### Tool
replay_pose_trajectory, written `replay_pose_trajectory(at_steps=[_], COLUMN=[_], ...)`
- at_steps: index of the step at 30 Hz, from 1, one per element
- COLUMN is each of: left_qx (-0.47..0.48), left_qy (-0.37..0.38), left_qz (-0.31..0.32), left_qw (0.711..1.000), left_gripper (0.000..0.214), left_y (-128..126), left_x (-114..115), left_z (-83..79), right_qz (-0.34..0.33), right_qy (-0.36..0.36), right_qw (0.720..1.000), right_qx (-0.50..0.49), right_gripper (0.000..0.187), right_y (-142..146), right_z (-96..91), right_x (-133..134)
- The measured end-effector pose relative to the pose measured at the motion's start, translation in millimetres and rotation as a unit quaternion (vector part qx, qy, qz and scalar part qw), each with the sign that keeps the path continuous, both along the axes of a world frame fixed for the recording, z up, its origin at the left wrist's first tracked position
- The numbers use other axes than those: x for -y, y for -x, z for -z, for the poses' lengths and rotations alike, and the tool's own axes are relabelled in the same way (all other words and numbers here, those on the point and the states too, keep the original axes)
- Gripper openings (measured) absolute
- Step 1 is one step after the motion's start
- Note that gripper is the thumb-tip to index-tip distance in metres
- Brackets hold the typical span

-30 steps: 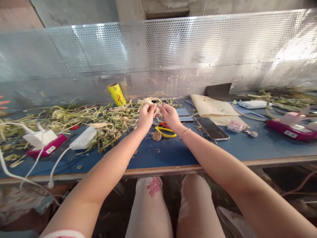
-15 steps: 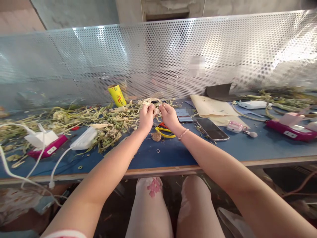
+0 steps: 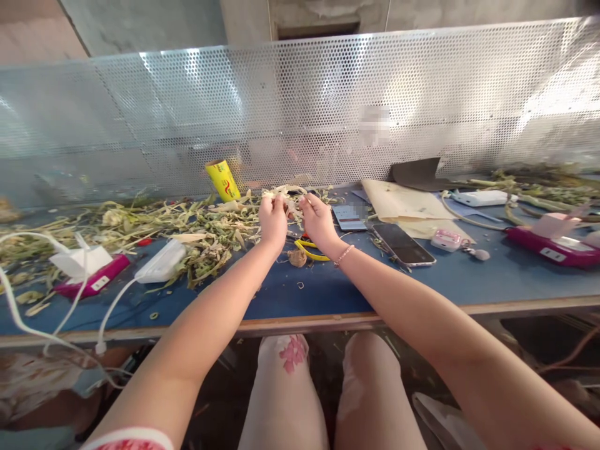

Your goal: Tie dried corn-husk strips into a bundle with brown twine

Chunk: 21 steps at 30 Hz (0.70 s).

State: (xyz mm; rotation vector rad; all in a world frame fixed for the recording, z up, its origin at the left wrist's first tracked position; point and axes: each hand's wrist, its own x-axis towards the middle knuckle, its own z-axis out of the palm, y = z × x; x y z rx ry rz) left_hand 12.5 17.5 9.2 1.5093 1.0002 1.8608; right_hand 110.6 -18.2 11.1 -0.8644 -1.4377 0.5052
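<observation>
Over the blue table, my left hand is closed on a pale, dry, papery piece of plant. Close by on the right, my right hand pinches the other side of it, a bracelet round its wrist. The fingers partly cover the piece, so its exact kind is unclear. Just below the hands lies a cutting tool with yellow and red handles, its head hidden. Against it rests a small round brown clump. A heap of dried stalks and leaves spreads to the left of my left hand.
A yellow cardboard tube leans behind the heap. Right of my hands are a lit phone, a dark phone, an earphone case and beige paper. Magenta power strips with white cables flank both sides. Perforated metal stands behind.
My hands have drawn slightly apart, the left one shifting a little left. Both still grip the pale plant piece, and more of it shows between them.
</observation>
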Motion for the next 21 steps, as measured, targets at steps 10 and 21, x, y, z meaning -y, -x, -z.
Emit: replay_pose_trajectory(at_steps=[10, 21], left_qx=[0.002, -0.074], left_qy=[0.041, 0.076], left_qz=[0.041, 0.052], left_qw=[0.998, 0.993], left_gripper=[0.036, 0.032], left_y=[-5.6, 2.7], left_x=[8.0, 20.2], left_z=[0.6, -4.6], right_qz=[0.037, 0.033], right_qy=[0.004, 0.022], right_qw=[0.999, 0.997], right_qx=[0.024, 0.065], right_gripper=[0.028, 0.028], right_y=[-8.2, -10.3], right_z=[7.5, 18.1], right_x=[-7.2, -10.0])
